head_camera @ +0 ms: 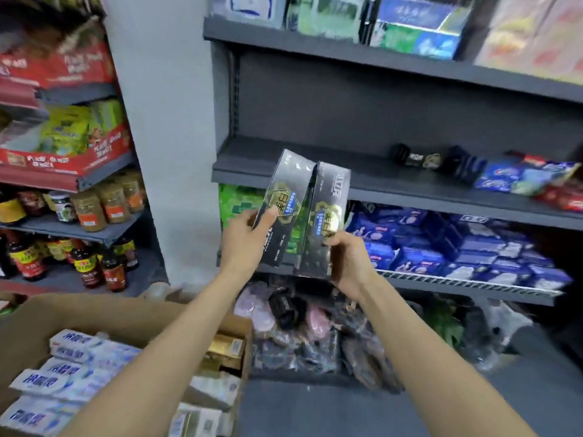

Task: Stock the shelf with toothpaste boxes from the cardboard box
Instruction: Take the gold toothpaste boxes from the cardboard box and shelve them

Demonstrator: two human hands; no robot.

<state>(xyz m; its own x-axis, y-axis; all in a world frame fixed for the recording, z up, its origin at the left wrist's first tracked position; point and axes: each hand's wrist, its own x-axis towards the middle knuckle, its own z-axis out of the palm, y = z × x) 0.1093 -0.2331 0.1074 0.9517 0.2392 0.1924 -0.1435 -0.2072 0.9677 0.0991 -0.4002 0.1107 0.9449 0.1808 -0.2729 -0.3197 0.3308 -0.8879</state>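
The grey shelf [284, 165] lay bare along its left front edge, dark boxes [419, 159] further right. Left hand [243, 241] and right hand [348, 260] each pinched a toothpaste box [284, 197] before that edge.

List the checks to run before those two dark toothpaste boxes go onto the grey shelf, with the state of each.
1. Left hand has a grip on the left toothpaste box: ok, thumb across its front.
2. Right hand has a grip on the right toothpaste box: ok, fingers curled round its lower end.
3. Bare space on the grey shelf behind the boxes: ok, the left stretch is bare.
4. Small dark items further right stay out of the way: ok, well apart.
5. Boxes face the same way: not ok, their prints run opposite ways.
6. More stock in the cardboard box: ok, white packs show.
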